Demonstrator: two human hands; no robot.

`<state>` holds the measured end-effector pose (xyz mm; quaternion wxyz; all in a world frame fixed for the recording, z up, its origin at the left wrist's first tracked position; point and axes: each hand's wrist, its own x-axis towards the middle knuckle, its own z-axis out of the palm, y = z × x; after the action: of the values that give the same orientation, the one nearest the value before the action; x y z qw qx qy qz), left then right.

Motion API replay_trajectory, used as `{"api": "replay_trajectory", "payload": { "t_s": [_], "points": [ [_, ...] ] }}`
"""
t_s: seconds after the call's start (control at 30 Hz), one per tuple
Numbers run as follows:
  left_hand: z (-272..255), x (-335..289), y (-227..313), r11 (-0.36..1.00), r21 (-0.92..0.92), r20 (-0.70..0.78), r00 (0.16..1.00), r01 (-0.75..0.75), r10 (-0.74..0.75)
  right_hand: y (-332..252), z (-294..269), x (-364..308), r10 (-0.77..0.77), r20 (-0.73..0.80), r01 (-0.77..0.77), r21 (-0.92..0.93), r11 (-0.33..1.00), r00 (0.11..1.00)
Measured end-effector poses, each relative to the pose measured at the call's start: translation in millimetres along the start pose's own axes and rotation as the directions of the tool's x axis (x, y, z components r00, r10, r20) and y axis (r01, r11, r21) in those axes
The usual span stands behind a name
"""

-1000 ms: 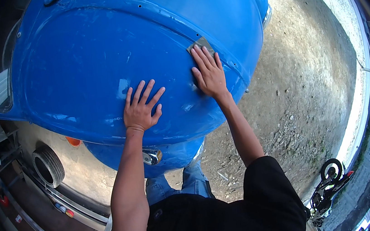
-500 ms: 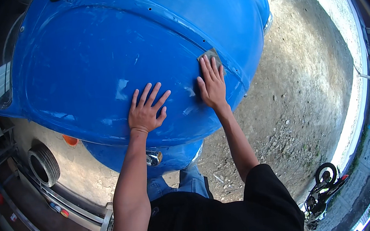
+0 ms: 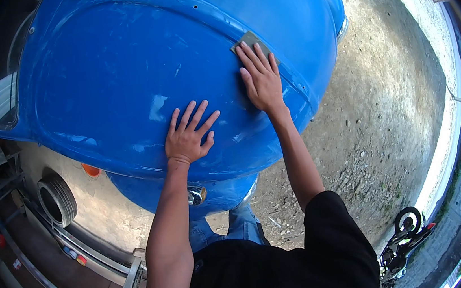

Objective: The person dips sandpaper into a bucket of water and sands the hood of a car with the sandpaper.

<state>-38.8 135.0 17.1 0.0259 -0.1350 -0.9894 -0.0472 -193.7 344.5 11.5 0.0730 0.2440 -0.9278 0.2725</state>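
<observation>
A rounded blue car body [image 3: 113,66] fills the space before me, its paint scuffed with pale patches and dull streaks. My right hand [image 3: 262,83] holds a grey-green sheet of sandpaper [image 3: 250,38] flat against the panel beside the raised curved seam, its fingers extended over the sheet. Most of the sheet is covered by those fingers. My left hand [image 3: 187,140] lies on the panel nearer to me, empty, palm down with fingers spread. A pale, bare-looking patch [image 3: 157,108] is just beyond its fingertips.
A tyre [image 3: 57,201] stands at the left near metal rails [image 3: 70,282], and an orange object [image 3: 91,170] shows below the car's edge. Rough dirt ground with stones [image 3: 353,175] stretches right. A motorcycle [image 3: 404,243] is at the lower right.
My right hand has slid the sandpaper farther from me and slightly left along the seam. My left hand stays on about the same spot; the whole view has shifted slightly.
</observation>
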Motion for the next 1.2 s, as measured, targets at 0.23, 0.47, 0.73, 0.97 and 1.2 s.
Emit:
{"api": "replay_trajectory", "payload": {
  "t_s": [0.23,0.47,0.73,0.97,1.2],
  "points": [
    [6,3,8,1.0,-0.022,-0.008,1.0,0.007,-0.007,25,19,-175,0.571,-0.093,-0.516,0.328,0.791,0.816],
    [7,-3,3,1.0,-0.026,-0.03,0.999,0.013,-0.014,-66,27,-45,0.269,0.041,-0.272,0.203,0.941,0.962],
    [9,3,4,0.999,-0.049,-0.036,0.999,-0.023,0.022,-75,25,-108,0.232,0.115,-0.243,0.095,0.965,0.966],
    [6,2,-1,0.999,-0.013,-0.034,0.999,-0.035,0.035,-114,50,-299,0.389,0.336,-0.469,0.197,0.861,0.857],
    [9,11,7,0.998,-0.014,-0.117,0.992,-0.056,0.054,-29,55,-207,0.828,-0.199,-0.741,0.371,0.559,0.525]
  ]
}}
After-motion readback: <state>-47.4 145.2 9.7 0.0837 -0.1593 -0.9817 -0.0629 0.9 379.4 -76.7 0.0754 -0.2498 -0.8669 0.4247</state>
